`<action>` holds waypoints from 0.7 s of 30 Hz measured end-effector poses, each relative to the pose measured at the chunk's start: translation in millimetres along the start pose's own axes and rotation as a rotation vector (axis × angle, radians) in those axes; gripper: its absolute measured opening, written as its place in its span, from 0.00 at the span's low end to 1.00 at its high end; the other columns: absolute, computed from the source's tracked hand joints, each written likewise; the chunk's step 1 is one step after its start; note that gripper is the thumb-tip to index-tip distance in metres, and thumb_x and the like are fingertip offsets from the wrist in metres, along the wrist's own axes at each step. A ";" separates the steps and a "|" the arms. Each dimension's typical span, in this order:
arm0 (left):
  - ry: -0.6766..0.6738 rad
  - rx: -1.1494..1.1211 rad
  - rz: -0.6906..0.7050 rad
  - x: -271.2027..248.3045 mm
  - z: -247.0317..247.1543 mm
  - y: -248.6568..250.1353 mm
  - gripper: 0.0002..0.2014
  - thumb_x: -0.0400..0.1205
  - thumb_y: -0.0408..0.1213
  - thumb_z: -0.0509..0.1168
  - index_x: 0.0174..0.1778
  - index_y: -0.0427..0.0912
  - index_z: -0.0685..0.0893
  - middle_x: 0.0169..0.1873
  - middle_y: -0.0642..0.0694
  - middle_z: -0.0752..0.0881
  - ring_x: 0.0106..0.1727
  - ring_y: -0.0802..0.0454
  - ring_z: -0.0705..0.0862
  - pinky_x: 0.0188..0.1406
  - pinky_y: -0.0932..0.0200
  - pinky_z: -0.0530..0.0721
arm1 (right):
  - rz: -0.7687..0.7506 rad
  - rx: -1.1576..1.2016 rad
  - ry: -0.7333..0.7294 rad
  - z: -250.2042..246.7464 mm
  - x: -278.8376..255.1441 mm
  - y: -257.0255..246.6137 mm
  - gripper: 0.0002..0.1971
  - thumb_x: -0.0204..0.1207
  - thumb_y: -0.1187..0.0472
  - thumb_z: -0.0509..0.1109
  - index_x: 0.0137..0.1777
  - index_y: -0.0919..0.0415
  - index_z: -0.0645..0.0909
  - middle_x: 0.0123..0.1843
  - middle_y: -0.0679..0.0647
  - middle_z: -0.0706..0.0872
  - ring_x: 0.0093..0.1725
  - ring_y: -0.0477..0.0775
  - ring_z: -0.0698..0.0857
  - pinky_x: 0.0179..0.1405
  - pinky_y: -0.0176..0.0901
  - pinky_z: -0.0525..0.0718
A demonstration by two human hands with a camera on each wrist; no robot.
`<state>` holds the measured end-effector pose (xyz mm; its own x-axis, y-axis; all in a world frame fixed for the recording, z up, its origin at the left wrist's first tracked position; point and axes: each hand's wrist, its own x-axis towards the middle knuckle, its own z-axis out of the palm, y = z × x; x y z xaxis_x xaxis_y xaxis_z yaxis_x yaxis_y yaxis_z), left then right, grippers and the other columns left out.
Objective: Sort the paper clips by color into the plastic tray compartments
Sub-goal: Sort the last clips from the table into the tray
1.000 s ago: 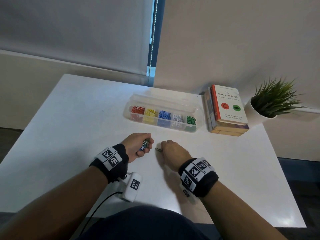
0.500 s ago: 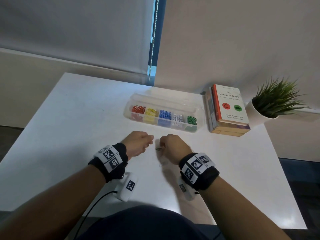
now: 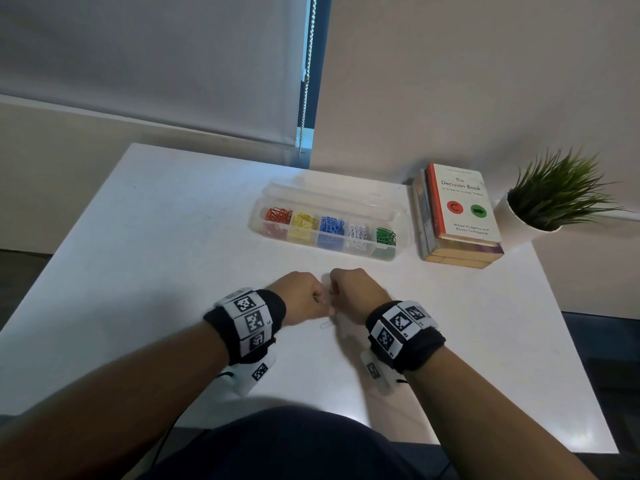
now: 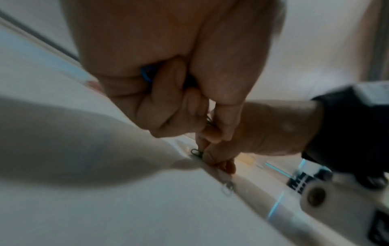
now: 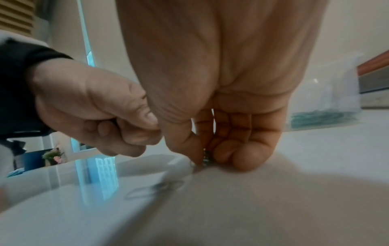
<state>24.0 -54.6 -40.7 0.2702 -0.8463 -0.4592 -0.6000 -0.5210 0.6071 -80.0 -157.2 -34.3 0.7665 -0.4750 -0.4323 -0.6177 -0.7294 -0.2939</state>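
Head view: both hands have closed in on each other near the table's [image 3: 138,237] front edge since a second ago; the left hand [image 3: 301,297] has rolled knuckles-up, so the clips showing in its fist are now hidden. The right hand [image 3: 353,294] sits just beside it, fingers curled down. A white clip [image 3: 325,324] lies on the table between the wrists. The tray [image 3: 329,252], well apart, holds red, yellow, blue, white and green clips in separate compartments.

Left wrist view: the left hand is clenched round a blue clip [image 4: 146,75]; the right hand's fingertips pinch a dark clip [image 4: 195,152] against the table.

Right wrist view: that dark clip [image 5: 206,157] sits under thumb and fingers. Probably the last strays are being gathered, so sorting is nearly done.
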 end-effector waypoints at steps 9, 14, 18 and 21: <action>0.022 0.609 0.112 -0.8 26.1 20.1 0.08 0.85 0.42 0.60 0.47 0.42 0.78 0.52 0.42 0.84 0.52 0.38 0.83 0.45 0.50 0.78 | 0.009 0.192 0.190 -31.9 -10.3 28.4 0.07 0.72 0.67 0.66 0.38 0.55 0.73 0.36 0.52 0.80 0.37 0.55 0.78 0.32 0.42 0.73; -0.017 0.731 0.084 -2.8 32.9 29.3 0.06 0.80 0.27 0.60 0.46 0.38 0.81 0.46 0.40 0.86 0.45 0.37 0.84 0.39 0.50 0.79 | 0.045 0.279 0.379 -57.8 1.2 31.2 0.06 0.75 0.66 0.67 0.50 0.58 0.82 0.45 0.52 0.84 0.44 0.54 0.82 0.43 0.40 0.79; -0.076 0.723 0.054 -2.8 28.6 37.1 0.07 0.77 0.22 0.59 0.36 0.38 0.75 0.42 0.39 0.84 0.44 0.37 0.84 0.40 0.51 0.80 | 0.094 0.390 0.389 -73.6 22.4 33.8 0.05 0.76 0.67 0.68 0.45 0.58 0.83 0.43 0.52 0.85 0.43 0.54 0.84 0.47 0.46 0.86; -0.107 0.646 0.004 1.8 25.7 37.5 0.08 0.77 0.27 0.59 0.32 0.38 0.72 0.36 0.42 0.79 0.39 0.39 0.81 0.41 0.52 0.80 | 0.156 0.455 0.392 -80.2 33.6 40.5 0.10 0.75 0.69 0.67 0.35 0.55 0.79 0.38 0.52 0.85 0.41 0.55 0.85 0.44 0.49 0.86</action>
<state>-17.4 -72.8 -35.5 0.2099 -0.8150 -0.5401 -0.9415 -0.3175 0.1131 -65.2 -242.2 7.6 0.6156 -0.7673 -0.1798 -0.6745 -0.3950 -0.6238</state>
